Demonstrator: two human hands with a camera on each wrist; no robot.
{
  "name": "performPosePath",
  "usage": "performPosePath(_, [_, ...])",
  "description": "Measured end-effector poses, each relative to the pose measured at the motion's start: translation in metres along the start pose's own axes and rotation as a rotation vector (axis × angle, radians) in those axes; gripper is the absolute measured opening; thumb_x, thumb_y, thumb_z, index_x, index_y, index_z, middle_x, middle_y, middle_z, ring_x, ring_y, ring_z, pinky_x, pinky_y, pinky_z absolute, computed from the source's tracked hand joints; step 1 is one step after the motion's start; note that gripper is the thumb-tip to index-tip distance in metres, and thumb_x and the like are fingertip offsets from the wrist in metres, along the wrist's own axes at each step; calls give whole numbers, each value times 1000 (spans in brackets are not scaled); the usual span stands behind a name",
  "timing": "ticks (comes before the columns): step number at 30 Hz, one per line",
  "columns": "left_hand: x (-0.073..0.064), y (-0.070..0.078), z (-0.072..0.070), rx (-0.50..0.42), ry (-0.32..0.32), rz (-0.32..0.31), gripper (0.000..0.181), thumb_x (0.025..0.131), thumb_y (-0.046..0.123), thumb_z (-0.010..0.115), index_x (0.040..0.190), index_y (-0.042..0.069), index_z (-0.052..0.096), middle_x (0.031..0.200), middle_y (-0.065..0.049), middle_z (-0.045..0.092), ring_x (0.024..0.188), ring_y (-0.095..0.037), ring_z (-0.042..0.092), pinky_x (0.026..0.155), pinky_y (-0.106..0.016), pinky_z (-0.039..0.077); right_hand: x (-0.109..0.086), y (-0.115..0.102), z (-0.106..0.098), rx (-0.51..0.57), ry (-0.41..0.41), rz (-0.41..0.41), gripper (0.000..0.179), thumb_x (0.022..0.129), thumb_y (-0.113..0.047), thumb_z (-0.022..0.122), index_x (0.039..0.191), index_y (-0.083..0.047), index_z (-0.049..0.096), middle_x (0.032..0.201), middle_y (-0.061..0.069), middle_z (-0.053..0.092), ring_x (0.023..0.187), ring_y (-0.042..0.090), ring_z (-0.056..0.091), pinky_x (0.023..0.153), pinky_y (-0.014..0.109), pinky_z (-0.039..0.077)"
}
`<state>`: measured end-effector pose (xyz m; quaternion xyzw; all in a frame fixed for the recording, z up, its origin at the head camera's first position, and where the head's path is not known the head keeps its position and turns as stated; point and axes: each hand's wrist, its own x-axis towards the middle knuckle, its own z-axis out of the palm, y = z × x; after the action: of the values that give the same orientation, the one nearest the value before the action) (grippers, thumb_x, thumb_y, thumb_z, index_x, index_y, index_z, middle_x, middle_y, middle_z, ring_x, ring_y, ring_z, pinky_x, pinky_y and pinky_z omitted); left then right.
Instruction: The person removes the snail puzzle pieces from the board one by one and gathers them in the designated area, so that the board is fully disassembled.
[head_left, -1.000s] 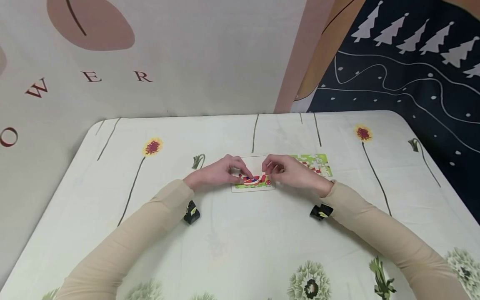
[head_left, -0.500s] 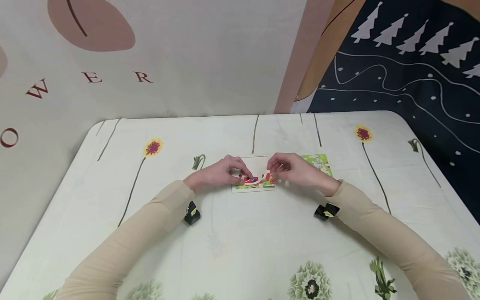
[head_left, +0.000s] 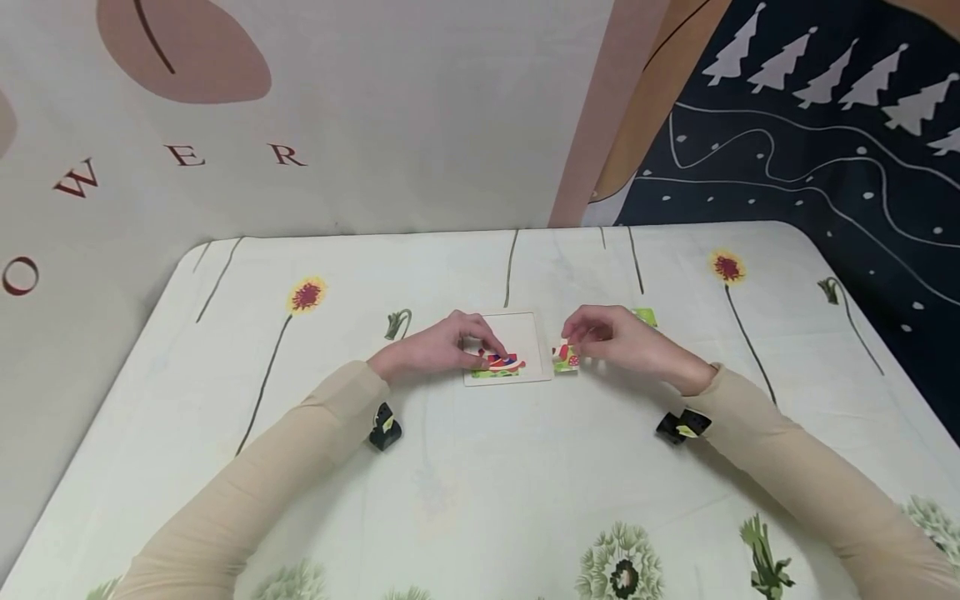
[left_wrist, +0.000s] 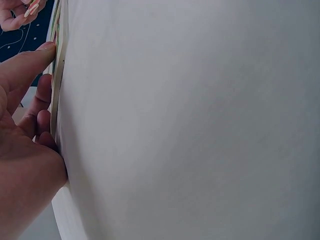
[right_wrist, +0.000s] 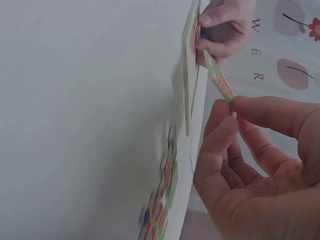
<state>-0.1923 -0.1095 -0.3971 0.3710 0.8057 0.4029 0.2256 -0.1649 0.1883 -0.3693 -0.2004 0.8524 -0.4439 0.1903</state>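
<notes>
A puzzle board [head_left: 525,332] with a pale bare base and a raised rim lies mid-table. At its lower left, red, blue and green puzzle pieces [head_left: 497,372] are laid in. My left hand [head_left: 453,343] rests there, its thumb and index fingertip pressing on those pieces. Just beyond the board's right rim, my right hand [head_left: 618,340] pinches a jigsaw piece [head_left: 566,358] with green, red and white print. The right wrist view shows this piece [right_wrist: 220,80] between thumb and fingertips, tilted and raised off the table.
More joined puzzle pieces [right_wrist: 162,200] lie flat on the table beneath my right hand; in the head view only a green corner [head_left: 645,317] shows. A white flower-print cloth [head_left: 450,500] covers the table. A printed backdrop [head_left: 420,117] rises behind its far edge.
My right hand has moved right, drawing the green and red jigsaw piece out of the board and past its rim. The left hand has stayed in place.
</notes>
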Motion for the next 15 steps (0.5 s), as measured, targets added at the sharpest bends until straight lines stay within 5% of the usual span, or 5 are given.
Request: performPosePath(15, [-3, 4, 0, 34, -2, -54, 26, 88, 6, 67, 113, 10, 74, 112, -7, 67, 102, -18, 47, 88, -30, 34, -20, 10, -20, -13, 36, 42, 18, 92, 1, 60, 109, 0, 66, 101, 14, 66, 86, 12, 61, 71, 24, 49])
